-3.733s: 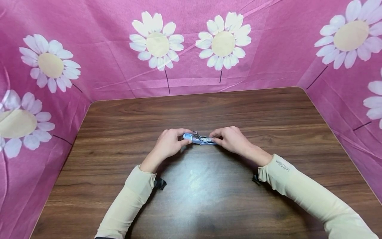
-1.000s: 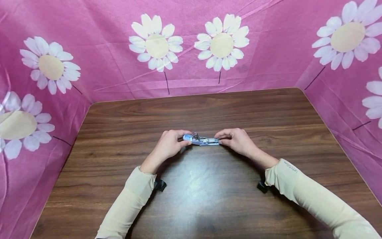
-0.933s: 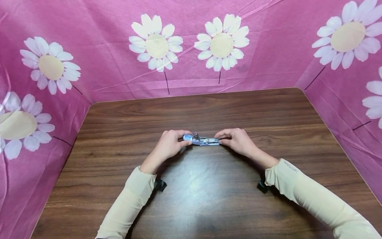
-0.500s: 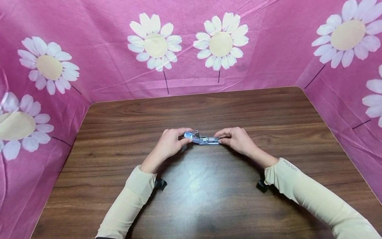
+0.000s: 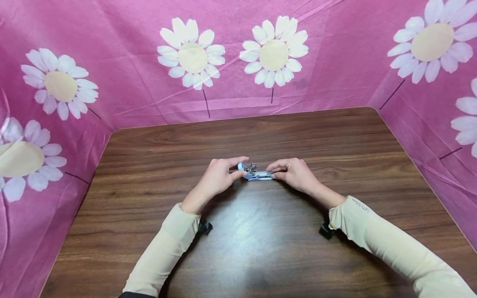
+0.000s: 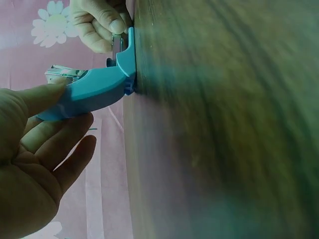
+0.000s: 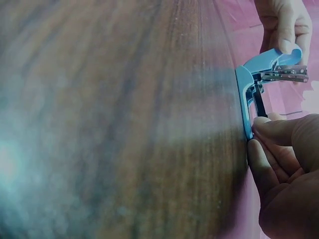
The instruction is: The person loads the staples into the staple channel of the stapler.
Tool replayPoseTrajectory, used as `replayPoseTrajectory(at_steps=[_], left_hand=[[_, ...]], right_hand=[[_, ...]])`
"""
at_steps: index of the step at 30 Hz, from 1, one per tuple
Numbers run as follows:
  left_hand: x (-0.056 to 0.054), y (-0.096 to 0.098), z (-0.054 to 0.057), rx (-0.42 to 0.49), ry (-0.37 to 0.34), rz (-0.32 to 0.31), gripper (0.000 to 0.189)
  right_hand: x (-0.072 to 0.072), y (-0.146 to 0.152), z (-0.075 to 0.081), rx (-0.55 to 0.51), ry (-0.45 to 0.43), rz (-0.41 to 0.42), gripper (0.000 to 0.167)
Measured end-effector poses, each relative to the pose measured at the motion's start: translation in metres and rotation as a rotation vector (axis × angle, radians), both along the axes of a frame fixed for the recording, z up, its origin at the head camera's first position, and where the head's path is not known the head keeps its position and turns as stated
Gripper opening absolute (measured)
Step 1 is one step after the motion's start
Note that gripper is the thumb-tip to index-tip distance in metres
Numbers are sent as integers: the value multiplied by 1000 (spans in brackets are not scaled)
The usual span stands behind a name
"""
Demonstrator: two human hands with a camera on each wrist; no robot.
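Observation:
A blue stapler [image 5: 261, 178] sits mid-table with its top cover swung far back to the left and its metal magazine exposed. My left hand [image 5: 216, 179] pinches the raised cover between thumb and fingers; in the left wrist view the curved cover [image 6: 97, 90] tilts up off the table, a metal piece showing beside it. With thumb and fingertips, my right hand [image 5: 296, 174] grips the far right end of the stapler's base. The right wrist view shows the base [image 7: 244, 99] along the tabletop and the metal piece [image 7: 286, 73] jutting out under the cover.
The dark wood-grain table [image 5: 238, 248] spreads around both hands. Pink cloth with daisies [image 5: 231, 99] hangs behind and along both sides. A black strap piece shows under each sleeve cuff [image 5: 190, 215].
My left hand has shifted right and swung the stapler's cover up to a steeper angle. Earlier, my right hand slid right to the base's end; it now stays nearly still there.

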State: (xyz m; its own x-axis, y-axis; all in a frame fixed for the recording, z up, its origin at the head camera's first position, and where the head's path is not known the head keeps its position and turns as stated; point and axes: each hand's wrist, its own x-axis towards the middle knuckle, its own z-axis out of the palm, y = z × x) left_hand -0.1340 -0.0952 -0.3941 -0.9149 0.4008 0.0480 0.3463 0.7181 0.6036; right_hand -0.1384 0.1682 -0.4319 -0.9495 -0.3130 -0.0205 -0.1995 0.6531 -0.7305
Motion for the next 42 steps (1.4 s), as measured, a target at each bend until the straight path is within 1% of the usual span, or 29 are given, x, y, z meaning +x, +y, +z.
replayPoseTrajectory(at_steps=[6,10,13,16,18,21,24,27,32,34,36,40,42], left_hand=[[-1,10,0,11,-4,-10,50],[-2,17,-3,45,1,-28,50],[-3,24,-7,60,20,-49,49],[-4,30,-8,41,40,-78,49],[-4,33,-7,11,58,-100,49],[-5,39,-6,-27,82,-124,48],[-6,44,-6,-47,93,-146,48],[-6,47,-6,-54,79,-155,48],[-2,45,-6,-74,29,-174,50],[-1,42,-7,-73,21,-170,50],[1,39,-7,-61,29,-147,48],[3,32,-7,-21,72,-87,43],[4,30,-6,-20,90,-74,40]], right_hand=[[0,-1,0,7,16,-2,18],[1,0,1,8,25,-6,18],[1,0,0,6,24,-4,19],[0,0,-1,1,22,13,22],[0,0,-1,0,28,20,23],[0,0,0,1,34,19,24],[0,0,0,-4,32,14,23],[0,1,0,-12,21,15,24],[1,2,-1,-9,19,6,25],[1,2,-2,-2,23,6,25],[1,2,-2,0,20,8,25],[0,2,-3,0,13,1,23],[0,2,-3,0,13,-5,23]])
